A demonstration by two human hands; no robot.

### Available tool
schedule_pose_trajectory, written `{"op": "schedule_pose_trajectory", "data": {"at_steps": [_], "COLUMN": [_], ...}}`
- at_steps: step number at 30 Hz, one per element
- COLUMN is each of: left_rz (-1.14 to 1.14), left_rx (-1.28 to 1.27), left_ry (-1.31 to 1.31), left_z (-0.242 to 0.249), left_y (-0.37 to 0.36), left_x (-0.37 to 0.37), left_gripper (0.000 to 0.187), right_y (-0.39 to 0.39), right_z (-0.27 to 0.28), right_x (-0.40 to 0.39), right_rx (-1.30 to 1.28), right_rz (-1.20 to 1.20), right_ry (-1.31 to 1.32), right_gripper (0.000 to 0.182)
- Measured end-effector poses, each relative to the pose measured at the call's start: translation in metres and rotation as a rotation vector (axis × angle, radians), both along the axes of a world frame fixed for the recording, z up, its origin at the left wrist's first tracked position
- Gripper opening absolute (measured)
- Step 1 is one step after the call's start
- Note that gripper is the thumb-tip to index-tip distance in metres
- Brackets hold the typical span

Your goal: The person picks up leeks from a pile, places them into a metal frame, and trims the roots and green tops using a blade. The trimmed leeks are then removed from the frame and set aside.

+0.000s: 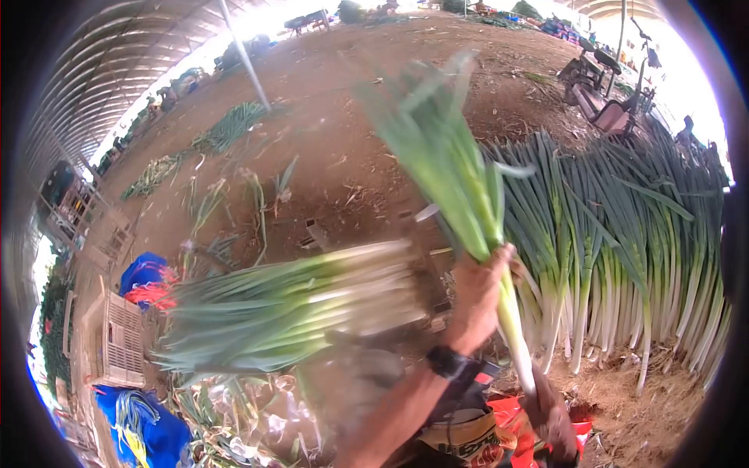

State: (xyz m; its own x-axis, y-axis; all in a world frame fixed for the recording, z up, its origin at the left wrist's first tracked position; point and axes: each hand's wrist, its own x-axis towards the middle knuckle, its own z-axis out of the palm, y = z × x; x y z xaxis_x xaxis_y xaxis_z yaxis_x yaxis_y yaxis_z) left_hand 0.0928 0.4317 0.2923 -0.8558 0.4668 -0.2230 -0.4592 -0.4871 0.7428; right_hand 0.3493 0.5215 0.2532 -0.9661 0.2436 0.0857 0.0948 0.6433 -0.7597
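My left hand [477,292], with a dark watch on the wrist, is closed round the stalk of a large green onion [511,324]. The onion stands tilted, its green leaves blurred and fanned out above the hand. At the white lower end, my right hand [548,413] is closed round the stem, slightly blurred. To the left lies a stack of trimmed green onions [289,304], white ends facing my left arm. On the right, a dense row of green onions [608,257] stands upright, close to my left hand.
A pale plastic crate [123,339] stands at the left, between blue cloths [160,433]. Peeled leaf scraps [257,417] cover the ground at lower left. A three-wheeled vehicle [605,97] is parked behind the upright row. A metal pole [246,54] rises from the dirt floor.
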Motion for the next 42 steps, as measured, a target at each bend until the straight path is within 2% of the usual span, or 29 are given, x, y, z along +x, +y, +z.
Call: {"op": "schedule_pose_trajectory", "data": {"at_steps": [2,4,6,7,9,10,11,12,14,16,18,22,23,24,25,28,29,31,32,33,34,36,37,40,42], "left_rz": [0.125,0.114,0.190,0.229,0.360,0.450,0.521,0.622,0.811,0.807,0.803,0.788,0.788,0.787,0.788,0.751,0.733,0.516,0.383,0.253,0.109,0.021,0.031,-0.214,-0.449], "left_rx": [0.097,0.205,0.228,0.276,0.452,0.509,0.485,0.348,0.077,0.022,0.085,0.373,0.429,0.982,0.776,0.570,0.461,-0.260,-0.653,-0.942,-1.275,-1.695,-1.795,-1.921,-1.962], "left_ry": [0.229,0.320,0.406,0.430,0.435,0.460,0.442,0.392,0.276,0.195,0.060,-0.151,-0.164,-0.449,-0.354,-0.349,-0.340,-0.318,-0.249,-0.106,0.162,0.854,1.132,1.426,1.267], "left_z": [0.008,0.024,0.033,0.033,0.010,-0.005,-0.022,-0.040,-0.076,-0.130,-0.164,-0.208,-0.217,-0.229,-0.241,-0.240,-0.238,-0.234,-0.220,-0.207,-0.192,-0.154,-0.134,-0.123,-0.131], "left_y": [-0.047,-0.106,-0.173,-0.208,-0.265,-0.288,-0.307,-0.318,-0.338,-0.362,-0.372,-0.356,-0.354,-0.362,-0.366,-0.373,-0.375,-0.380,-0.377,-0.374,-0.372,-0.368,-0.365,-0.374,-0.387], "left_x": [-0.022,-0.039,-0.050,-0.056,-0.068,-0.067,-0.064,-0.058,-0.045,-0.032,-0.018,-0.007,-0.008,-0.009,-0.003,0.004,0.006,0.026,0.032,0.033,0.033,0.012,-0.006,-0.055,-0.068], "left_gripper": [0.038,0.048,0.057,0.062,0.067,0.068,0.068,0.068,0.067,0.064,0.061,0.056,0.055,0.055,0.055,0.054,0.054,0.054,0.054,0.054,0.054,0.054,0.059,0.059,0.061], "right_y": [0.012,0.009,-0.002,-0.009,-0.026,-0.037,-0.048,-0.058,-0.074,-0.081,-0.084,-0.079,-0.082,-0.085,-0.088,-0.097,-0.098,-0.097,-0.097,-0.096,-0.093,-0.099,-0.103,-0.104,-0.104], "right_z": [-0.001,0.010,0.013,0.012,0.003,-0.007,-0.019,-0.033,-0.063,-0.087,-0.096,-0.132,-0.137,-0.140,-0.144,-0.144,-0.146,-0.153,-0.161,-0.169,-0.177,-0.175,-0.173,-0.174,-0.175], "right_x": [-0.046,-0.108,-0.161,-0.187,-0.232,-0.251,-0.269,-0.284,-0.305,-0.316,-0.314,-0.303,-0.300,-0.297,-0.297,-0.298,-0.298,-0.299,-0.298,-0.297,-0.295,-0.294,-0.295,-0.294,-0.294], "right_rx": [0.063,-0.030,0.078,0.089,0.106,0.118,0.133,0.148,0.249,0.345,0.447,0.652,0.684,0.716,0.747,0.954,0.967,0.997,1.008,1.023,1.039,1.040,1.041,1.093,1.129], "right_rz": [0.208,0.295,0.421,0.490,0.633,0.691,0.746,0.801,0.837,0.871,0.863,0.842,0.829,0.816,0.801,0.786,0.776,0.749,0.742,0.736,0.731,0.702,0.684,0.700,0.681], "right_ry": [0.077,-0.121,-0.038,-0.077,-0.148,-0.094,-0.039,0.015,-0.068,-0.124,-0.062,0.035,-0.014,-0.062,-0.109,-0.097,-0.029,0.104,0.131,0.154,0.174,0.083,0.044,0.014,0.069], "right_gripper": [0.058,0.055,0.054,0.053,0.052,0.051,0.050,0.049,0.041,0.037,0.032,0.026,0.032,0.038,0.044,0.044,0.036,0.019,0.019,0.019,0.019,0.020,0.020,0.020,0.020]}}
